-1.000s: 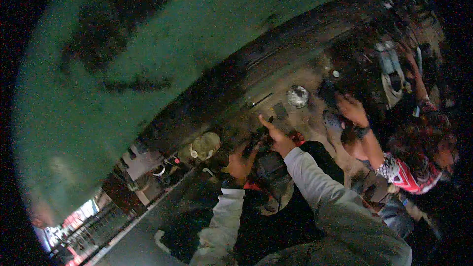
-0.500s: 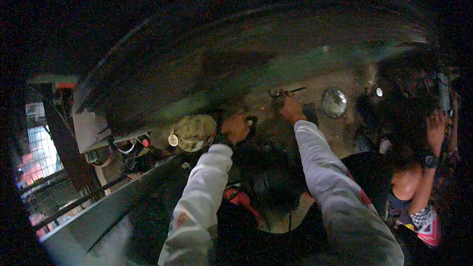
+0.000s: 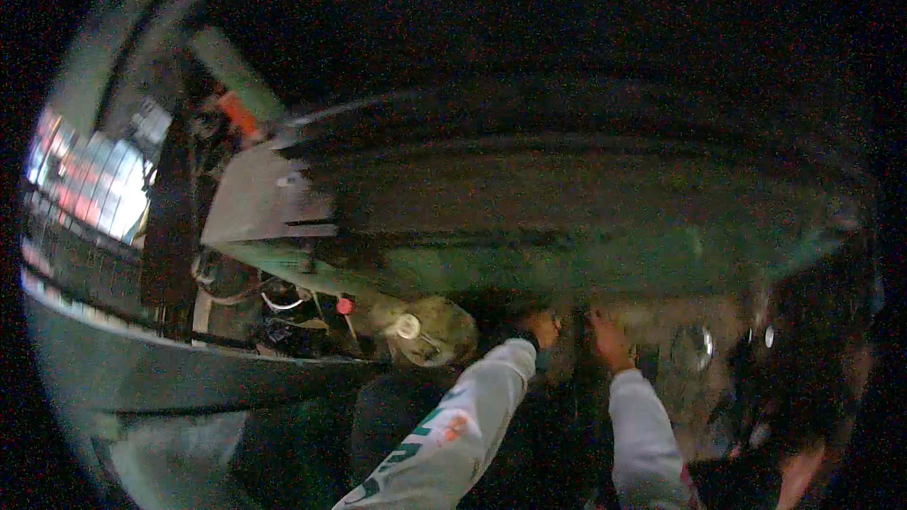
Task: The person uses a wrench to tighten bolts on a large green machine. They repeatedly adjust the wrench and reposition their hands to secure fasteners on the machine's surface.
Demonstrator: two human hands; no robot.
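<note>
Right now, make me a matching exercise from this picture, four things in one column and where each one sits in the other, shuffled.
Things:
1. left hand
2. right hand
3. small red knob
4. round shiny disc

Places:
A. among the cables, left of the tan rounded object
B. right of both hands
C. just right of the tan rounded object
D. between the other hand and the disc

Pairs: 1-C, 2-D, 3-A, 4-B

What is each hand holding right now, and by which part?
Cannot be told: the left hand and right hand reach to the dark bench, but blur hides any grip.
</note>
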